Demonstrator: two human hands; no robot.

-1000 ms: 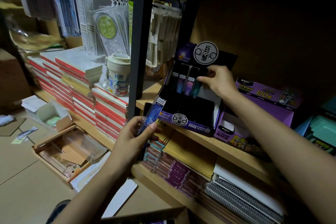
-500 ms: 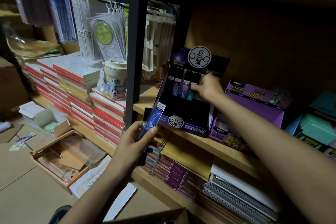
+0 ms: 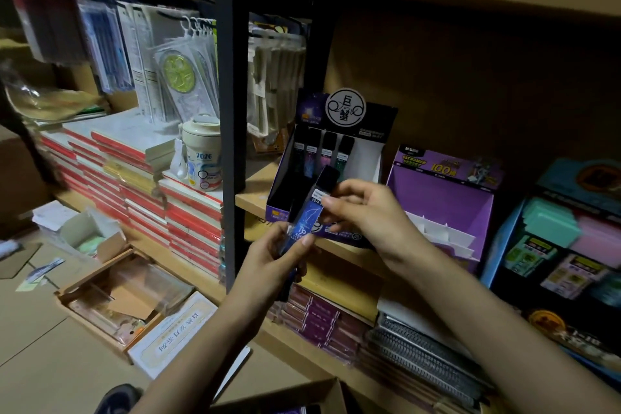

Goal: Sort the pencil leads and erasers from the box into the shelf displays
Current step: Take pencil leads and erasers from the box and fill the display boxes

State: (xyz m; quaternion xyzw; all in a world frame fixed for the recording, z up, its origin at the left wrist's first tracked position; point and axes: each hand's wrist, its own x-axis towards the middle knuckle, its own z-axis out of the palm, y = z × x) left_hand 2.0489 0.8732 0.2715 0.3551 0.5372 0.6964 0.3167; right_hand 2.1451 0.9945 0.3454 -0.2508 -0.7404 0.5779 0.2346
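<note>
One blue pencil lead case (image 3: 306,220) is held just in front of the dark shelf display (image 3: 377,126), left grip (image 3: 268,260) curled round its lower end, right grip (image 3: 369,216) pinching it near the top.

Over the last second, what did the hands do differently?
The right hand left the black display and drew back to pinch the top of the blue lead case. The left hand still grips it; four cases stay in the display.
</note>
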